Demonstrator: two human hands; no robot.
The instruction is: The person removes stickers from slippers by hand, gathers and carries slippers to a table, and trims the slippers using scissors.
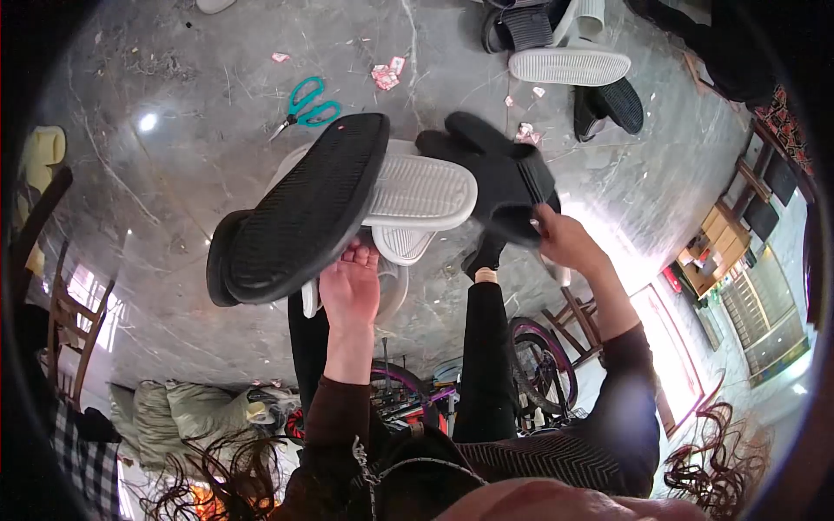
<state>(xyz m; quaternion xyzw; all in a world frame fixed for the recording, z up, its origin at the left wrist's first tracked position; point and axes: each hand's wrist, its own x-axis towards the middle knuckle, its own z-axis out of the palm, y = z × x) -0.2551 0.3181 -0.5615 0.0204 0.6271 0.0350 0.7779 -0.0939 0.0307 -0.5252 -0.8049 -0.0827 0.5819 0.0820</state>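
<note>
A black slipper (304, 208), its ribbed sole turned toward me, hangs over my left hand (350, 282). My left fingers are curled at the slipper's lower edge, palm up, and partly hidden by it. Behind this slipper are white slippers (421, 193) with ribbed soles; whether my left hand also bears them I cannot tell. My right hand (569, 239) grips a pair of black slippers (499, 169) by the near edge, fingers closed. This pair is slightly blurred and lies beside the white soles.
Teal-handled scissors (308, 106) lie on the grey marble floor (200, 95) near red and white scraps (388, 74). More black and white slippers (569, 66) are piled at the far right. A bicycle wheel (543, 365), wooden chairs (78, 321) and grey sacks (187, 412) stand around me.
</note>
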